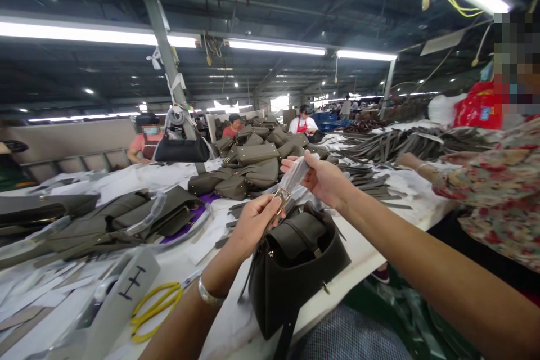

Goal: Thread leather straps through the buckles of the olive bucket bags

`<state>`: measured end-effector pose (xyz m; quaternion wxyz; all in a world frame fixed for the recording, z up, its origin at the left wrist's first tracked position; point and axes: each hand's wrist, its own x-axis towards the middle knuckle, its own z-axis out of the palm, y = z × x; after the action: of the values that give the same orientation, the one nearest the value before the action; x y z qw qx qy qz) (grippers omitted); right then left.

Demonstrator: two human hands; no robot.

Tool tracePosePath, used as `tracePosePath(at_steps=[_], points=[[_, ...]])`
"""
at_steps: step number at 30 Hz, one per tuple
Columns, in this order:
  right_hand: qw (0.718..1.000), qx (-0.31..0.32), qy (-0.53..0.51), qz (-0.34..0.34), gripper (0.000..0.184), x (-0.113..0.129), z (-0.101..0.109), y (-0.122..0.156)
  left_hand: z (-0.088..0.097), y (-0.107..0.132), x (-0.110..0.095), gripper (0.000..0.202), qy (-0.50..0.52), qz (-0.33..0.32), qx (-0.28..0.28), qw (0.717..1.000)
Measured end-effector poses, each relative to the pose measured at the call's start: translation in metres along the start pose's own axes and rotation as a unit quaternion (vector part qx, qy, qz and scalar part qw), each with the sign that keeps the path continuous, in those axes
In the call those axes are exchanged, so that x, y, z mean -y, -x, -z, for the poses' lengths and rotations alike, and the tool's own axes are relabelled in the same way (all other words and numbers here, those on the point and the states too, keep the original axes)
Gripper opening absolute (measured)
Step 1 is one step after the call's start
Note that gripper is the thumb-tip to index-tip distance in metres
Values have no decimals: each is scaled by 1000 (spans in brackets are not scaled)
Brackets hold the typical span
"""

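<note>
A dark olive handbag [291, 278] stands near the table's front edge, its flap up at the top. Above it, my left hand [255, 222] pinches a gold-coloured buckle [282, 196] between thumb and fingers. A strip of clear plastic wrap [294, 176] runs from the buckle up to my right hand [324, 180], whose thumb and fingers grip its far end. Whatever strap lies under the plastic is hard to make out. A small metal clasp [325, 288] sits on the bag's front side, and a dark strap [287, 333] hangs below it.
Yellow-handled scissors [156, 309] and a white board with marks [126, 292] lie left of my forearm. More handbags [147, 214] are at the left, others piled [253, 163] behind. Loose straps [392, 143] cover the back right. A co-worker's floral sleeve [476, 180] reaches in from the right.
</note>
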<state>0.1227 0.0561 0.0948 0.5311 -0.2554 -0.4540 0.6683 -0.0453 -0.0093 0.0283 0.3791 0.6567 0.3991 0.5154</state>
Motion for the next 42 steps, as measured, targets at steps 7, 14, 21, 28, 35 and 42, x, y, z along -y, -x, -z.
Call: tracePosePath(at_steps=[7, 14, 21, 28, 35, 42], points=[[996, 66, 63, 1, 35, -35, -5, 34, -3, 3, -1, 40, -31, 2, -8, 999], [991, -31, 88, 91, 32, -28, 6, 11, -11, 7, 2, 40, -18, 3, 2, 1000], [999, -9, 8, 37, 39, -19, 12, 16, -15, 3, 2, 36, 89, 30, -12, 996], [1000, 18, -9, 21, 36, -17, 9, 32, -20, -1, 0, 30, 101, 43, -33, 993], [999, 29, 44, 5, 36, -25, 9, 48, -24, 0, -3, 25, 26, 18, -62, 998], [992, 43, 113, 27, 36, -37, 7, 60, -31, -1, 1, 29, -23, -16, -90, 996]])
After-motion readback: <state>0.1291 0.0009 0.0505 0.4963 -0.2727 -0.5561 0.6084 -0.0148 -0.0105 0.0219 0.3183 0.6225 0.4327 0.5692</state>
